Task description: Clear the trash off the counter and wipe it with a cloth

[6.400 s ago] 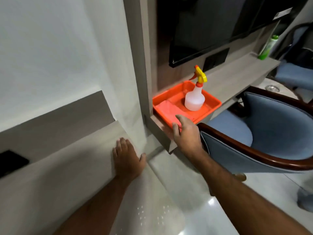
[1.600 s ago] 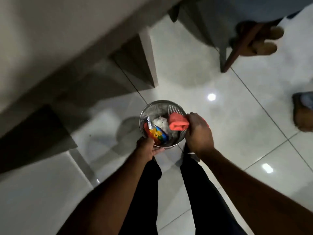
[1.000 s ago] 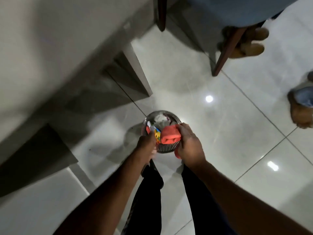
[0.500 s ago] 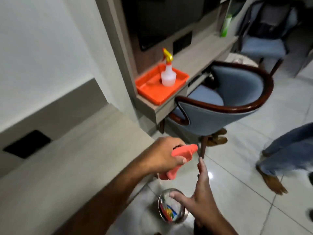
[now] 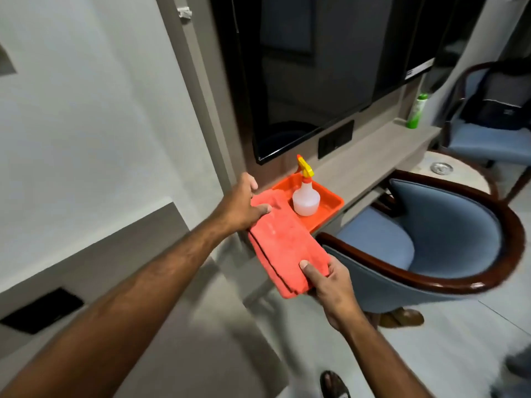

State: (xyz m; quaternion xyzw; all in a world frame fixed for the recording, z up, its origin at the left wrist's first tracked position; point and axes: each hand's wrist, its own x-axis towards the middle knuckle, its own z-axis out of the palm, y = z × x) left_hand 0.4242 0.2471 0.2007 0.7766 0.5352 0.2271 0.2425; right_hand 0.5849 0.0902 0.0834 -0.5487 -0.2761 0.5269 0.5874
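An orange-red folded cloth (image 5: pixel 283 239) is stretched flat in the air between both hands, in front of the orange tray (image 5: pixel 330 209). My left hand (image 5: pixel 240 206) grips its far end, thumb on top. My right hand (image 5: pixel 330 285) grips its near end, thumb pressed on the cloth. The grey wood-grain counter (image 5: pixel 201 326) lies below my left arm with nothing on its visible surface. The trash bin is out of view.
A white spray bottle (image 5: pixel 306 196) with a yellow trigger stands in the tray on a higher shelf (image 5: pixel 373 159). A blue armchair (image 5: pixel 431 239) with a dark wooden rim stands at the right. A green bottle (image 5: pixel 416 112) stands at the shelf's far end. A dark screen (image 5: pixel 316 67) hangs above.
The view lifted from the bin on the floor to the counter. The cloth, bunched in my left hand half a second ago, is now spread between both hands near the tray.
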